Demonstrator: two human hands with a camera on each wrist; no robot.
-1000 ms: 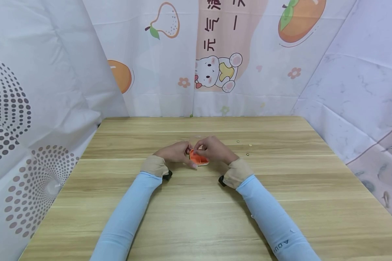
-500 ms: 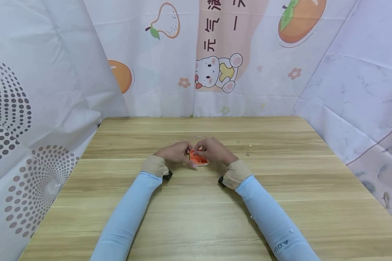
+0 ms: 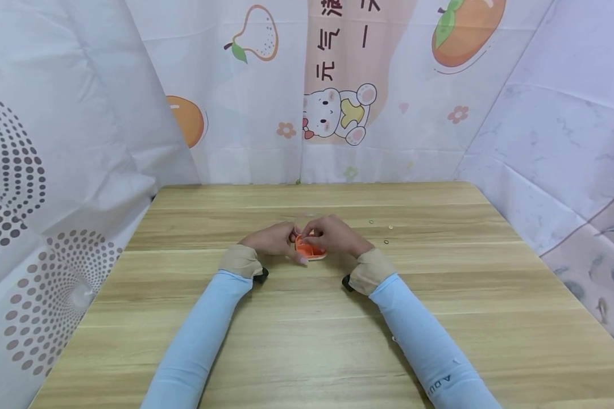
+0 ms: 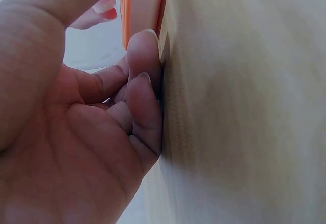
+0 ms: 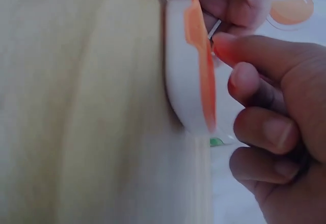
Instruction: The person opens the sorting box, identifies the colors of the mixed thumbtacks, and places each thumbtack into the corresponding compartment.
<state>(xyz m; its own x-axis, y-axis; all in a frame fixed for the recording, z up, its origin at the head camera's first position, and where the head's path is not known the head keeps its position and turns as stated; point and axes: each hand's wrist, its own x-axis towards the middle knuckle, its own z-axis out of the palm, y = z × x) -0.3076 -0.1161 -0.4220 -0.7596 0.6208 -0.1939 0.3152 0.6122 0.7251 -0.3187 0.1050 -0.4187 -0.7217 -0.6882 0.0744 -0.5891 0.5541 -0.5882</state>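
Note:
A small orange compartment box (image 3: 312, 250) with a white outer shell lies on the wooden table between both hands. My left hand (image 3: 275, 240) holds it from the left, thumb along its near side and fingers behind. In the left wrist view the lower fingers (image 4: 142, 107) are curled against the tabletop. My right hand (image 3: 336, 236) reaches over from the right, thumb and index finger close together at the compartments. The right wrist view shows the index fingertip right at the box's orange rim (image 5: 206, 81), other fingers curled; I cannot tell whether something tiny is pinched there.
Several small rings (image 3: 386, 242) lie on the table to the right of the right hand. A clear lid (image 3: 307, 215) stands up behind the box. Printed curtains (image 3: 225, 153) hang behind and beside the table (image 3: 307, 341).
The right fingertips have dipped slightly lower and leftward into the box. The left hand keeps its hold, and the whole head view has shifted a little.

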